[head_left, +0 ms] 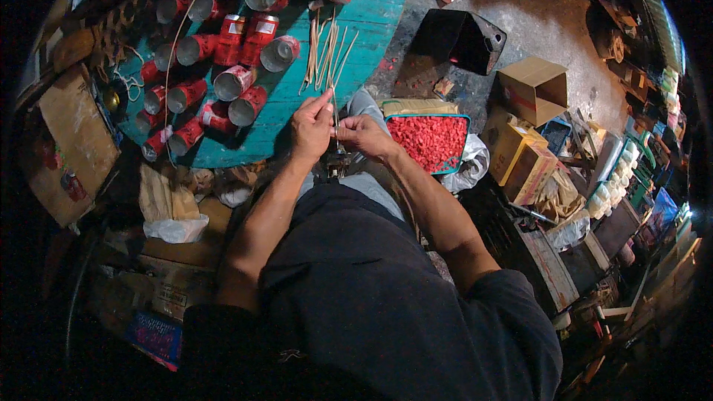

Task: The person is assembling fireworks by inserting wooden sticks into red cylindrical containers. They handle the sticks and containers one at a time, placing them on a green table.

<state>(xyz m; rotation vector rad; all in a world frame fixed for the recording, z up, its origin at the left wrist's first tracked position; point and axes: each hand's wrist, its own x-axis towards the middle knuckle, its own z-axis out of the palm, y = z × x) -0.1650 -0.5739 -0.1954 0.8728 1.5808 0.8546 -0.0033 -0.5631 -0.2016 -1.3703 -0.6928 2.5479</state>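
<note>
My left hand [312, 128] and my right hand [362, 137] meet over my lap at the edge of a teal table [356, 37]. The left fingers are closed on a thin pale cord, whose upper end runs toward a bunch of similar cords [323, 52] on the tabletop. Beside it, the right fingers are pinched together; what lies between them is too small to make out. Just below both hands is a small metal device [337, 160], partly hidden. Many red cans with open ends, such as one can [247, 106], lie on the table left of the cords.
Right of my knee stands a green-rimmed tray [469, 141] filled with small red pieces. Beyond it are a black bin [457, 43] lying on the floor, an open cardboard box [533, 90] and a yellow carton [520, 156]. A thin curved rod [172, 67] crosses the cans.
</note>
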